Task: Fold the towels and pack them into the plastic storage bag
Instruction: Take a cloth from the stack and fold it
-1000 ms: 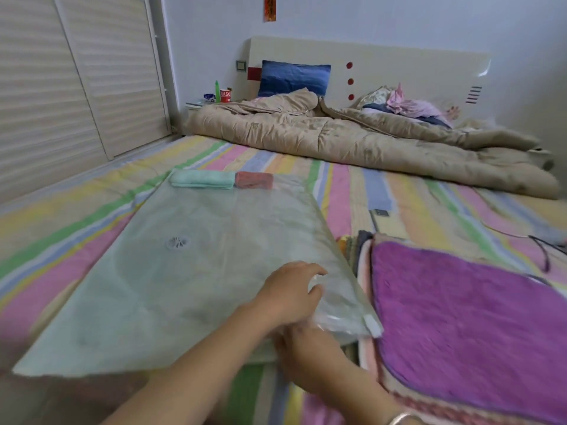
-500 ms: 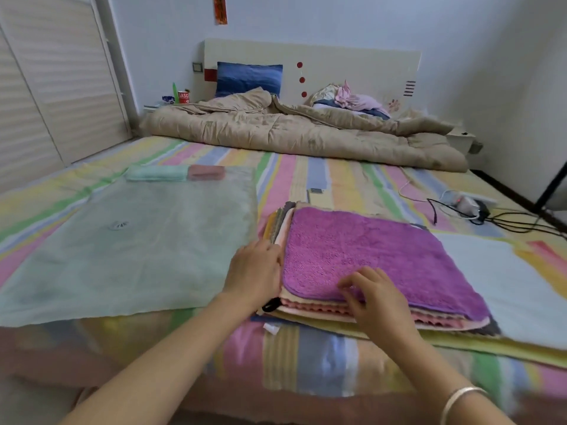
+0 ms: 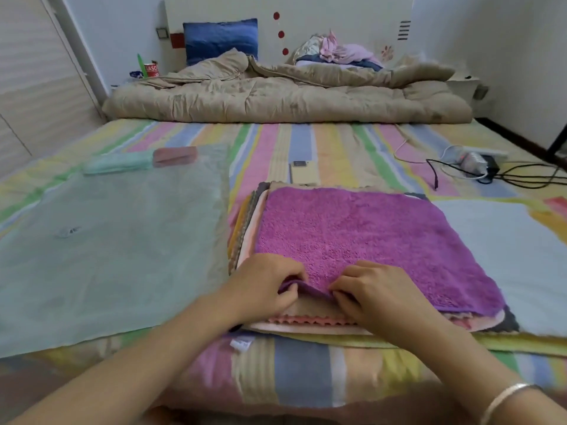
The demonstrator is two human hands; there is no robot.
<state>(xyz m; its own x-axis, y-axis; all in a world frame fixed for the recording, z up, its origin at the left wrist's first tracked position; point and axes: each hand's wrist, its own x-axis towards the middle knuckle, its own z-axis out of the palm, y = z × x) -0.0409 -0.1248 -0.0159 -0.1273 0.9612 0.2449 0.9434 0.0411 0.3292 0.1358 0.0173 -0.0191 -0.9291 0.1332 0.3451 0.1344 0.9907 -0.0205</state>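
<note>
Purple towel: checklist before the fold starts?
1. Left hand pinches the purple towel at its near edge: ok.
2. Right hand pinches the same edge: ok.
3. Only the top towel raised, stack beneath lies flat: ok.
4. Nothing lying on the purple towel: ok.
5. Storage bag flat beside the stack: ok.
6. Bag mouth open: cannot tell.

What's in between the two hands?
In the head view, a raised fold at the near edge of the purple towel lies between the left hand and the right hand. Both hands pinch it.
</note>
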